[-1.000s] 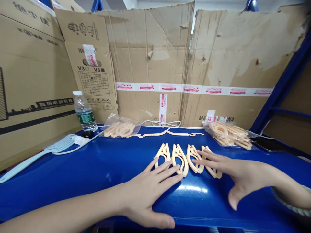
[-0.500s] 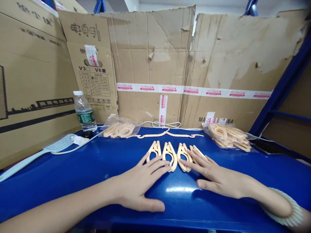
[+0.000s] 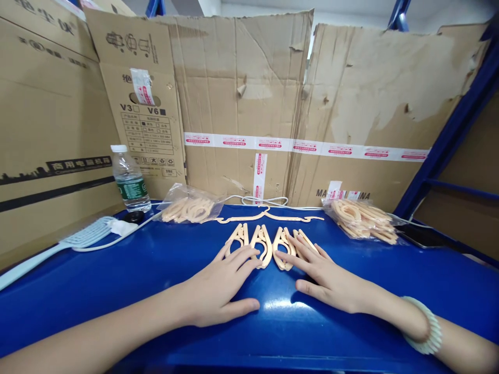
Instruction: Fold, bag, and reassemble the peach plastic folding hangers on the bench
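Folded hangers (image 3: 268, 252), 4 in a row, shifted toward 9 o'clock with both hands since 1 s ago, also slightly toward 12. Row lies on the table (image 3: 273, 337), near the unfolded hanger (image 3: 266, 211) at its 12 o'clock; 1 bag of hangers (image 3: 191, 209) at 10, another bag (image 3: 362, 221) at 2. Left hand (image 3: 218, 288): grip spread, fingers over the 2 on the 9 o'clock side. Right hand (image 3: 331, 280): grip spread, over the other 2. No pinch; pressure can't tell. Risk: uneven push could twist or overlap neighbours; glossy surface may let them skid; overshoot toward 12 could bump the unfolded hanger.
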`<action>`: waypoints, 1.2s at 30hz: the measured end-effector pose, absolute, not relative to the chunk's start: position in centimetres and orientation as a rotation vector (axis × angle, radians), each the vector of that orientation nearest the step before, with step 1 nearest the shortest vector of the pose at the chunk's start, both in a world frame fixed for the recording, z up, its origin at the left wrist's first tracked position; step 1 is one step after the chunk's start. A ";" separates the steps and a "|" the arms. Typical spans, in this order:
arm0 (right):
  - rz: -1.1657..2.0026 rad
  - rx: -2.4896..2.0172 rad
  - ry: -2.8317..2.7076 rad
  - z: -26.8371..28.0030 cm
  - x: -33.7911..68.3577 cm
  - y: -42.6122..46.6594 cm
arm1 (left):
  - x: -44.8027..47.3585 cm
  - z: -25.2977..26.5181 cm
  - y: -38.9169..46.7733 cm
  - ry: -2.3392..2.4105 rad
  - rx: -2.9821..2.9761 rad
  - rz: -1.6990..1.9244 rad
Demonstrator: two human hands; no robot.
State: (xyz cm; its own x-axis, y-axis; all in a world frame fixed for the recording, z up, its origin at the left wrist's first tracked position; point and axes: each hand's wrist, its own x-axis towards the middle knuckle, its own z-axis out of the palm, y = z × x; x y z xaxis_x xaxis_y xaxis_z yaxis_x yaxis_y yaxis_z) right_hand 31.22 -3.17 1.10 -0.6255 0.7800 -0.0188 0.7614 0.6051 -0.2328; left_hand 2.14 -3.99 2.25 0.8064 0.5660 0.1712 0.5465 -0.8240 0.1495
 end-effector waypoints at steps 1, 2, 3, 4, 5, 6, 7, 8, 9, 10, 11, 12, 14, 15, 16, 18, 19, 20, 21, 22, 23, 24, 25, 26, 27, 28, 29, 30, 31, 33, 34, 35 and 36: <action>0.330 -1.318 -2.742 1.2 31.2 -3.2 | 2.2 2.2 -4.0 0.890 2.901 0.336; 0.325 -1.322 -2.745 1.2 31.1 -3.2 | 2.2 2.1 -4.1 0.888 2.903 0.347; 0.324 -1.328 -2.749 1.3 31.1 -3.3 | 2.2 2.1 -4.1 0.887 2.904 0.353; 0.324 -1.334 -2.751 1.3 31.0 -3.3 | 2.2 2.1 -4.1 0.885 2.906 0.354; 0.325 -1.339 -2.753 1.3 31.0 -3.3 | 2.2 2.1 -4.2 0.886 2.908 0.358; 0.327 -1.340 -2.756 1.3 31.0 -3.3 | 2.2 2.1 -4.2 0.889 2.911 0.363; 0.327 -1.339 -2.759 1.3 31.0 -3.3 | 2.2 2.1 -4.2 0.889 2.916 0.368; 0.326 -1.336 -2.761 1.3 31.0 -3.3 | 2.2 2.1 -4.2 0.887 2.921 0.372; 0.324 -1.331 -2.761 1.3 31.0 -3.3 | 2.2 2.1 -4.2 0.883 2.924 0.373; 0.325 -1.323 -2.762 1.3 31.0 -3.3 | 2.2 2.1 -4.2 0.878 2.926 0.374; 0.325 -1.314 -2.762 1.3 31.0 -3.3 | 2.2 2.1 -4.2 0.875 2.925 0.375; 0.326 -1.305 -2.762 1.3 31.0 -3.3 | 2.2 2.1 -4.2 0.873 2.922 0.372; 0.323 -1.282 -2.763 1.4 31.0 -3.2 | 2.1 2.1 -4.2 0.882 2.912 0.362; 0.321 -1.269 -2.762 1.4 31.0 -3.2 | 2.1 2.1 -4.1 0.883 2.909 0.354; 0.316 -1.255 -2.762 1.5 31.0 -3.2 | 2.1 2.1 -4.1 0.880 2.906 0.345; 0.305 -1.224 -2.756 1.5 30.9 -3.2 | 2.2 2.2 -4.0 0.845 2.889 0.343; 0.299 -1.213 -2.749 1.5 30.9 -3.2 | 2.2 2.4 -3.9 0.816 2.873 0.353; 0.293 -1.204 -2.738 1.5 30.8 -3.1 | 2.3 2.5 -3.7 0.785 2.855 0.366; 0.283 -1.195 -2.722 1.4 30.8 -3.0 | 2.4 2.7 -3.6 0.758 2.840 0.380; 0.267 -1.182 -2.699 1.3 30.8 -2.9 | 2.5 2.9 -3.4 0.737 2.834 0.390; 0.247 -1.166 -2.668 1.2 30.9 -2.7 | 2.7 3.0 -3.3 0.721 2.839 0.394; 0.223 -1.140 -2.628 1.2 30.9 -2.5 | 2.7 3.1 -3.1 0.709 2.854 0.395; 0.193 -1.108 -2.578 1.1 31.0 -2.2 | 2.8 3.1 -2.9 0.700 2.872 0.396; 0.160 -1.072 -2.518 1.0 31.1 -1.9 | 2.8 3.0 -2.7 0.690 2.888 0.403; 0.124 -1.039 -2.452 1.0 31.2 -1.5 | 2.8 2.8 -2.5 0.679 2.898 0.420; 0.090 -1.013 -2.388 1.1 31.4 -1.2 | 2.8 2.6 -2.4 0.666 2.904 0.441; 0.060 -0.996 -2.328 1.2 31.5 -0.9 | 2.7 2.4 -2.3 0.649 2.909 0.466; 0.036 -0.986 -2.275 1.3 31.7 -0.6 | 2.6 2.1 -2.2 0.630 2.914 0.494; 0.021 -0.980 -2.231 1.4 31.8 -0.4 | 2.4 1.8 -2.2 0.607 2.921 0.524; 0.016 -0.960 -2.159 1.6 32.0 -0.1 | 2.0 1.4 -2.2 0.570 2.938 0.600; 0.022 -0.941 -2.127 1.7 32.0 -0.1 | 1.8 1.3 -2.2 0.562 2.941 0.647; 0.027 -0.918 -2.099 1.7 32.0 -0.1 | 1.6 1.2 -2.3 0.562 2.936 0.697; 0.028 -0.892 -2.075 1.8 32.0 -0.2 | 1.5 1.2 -2.3 0.566 2.927 0.738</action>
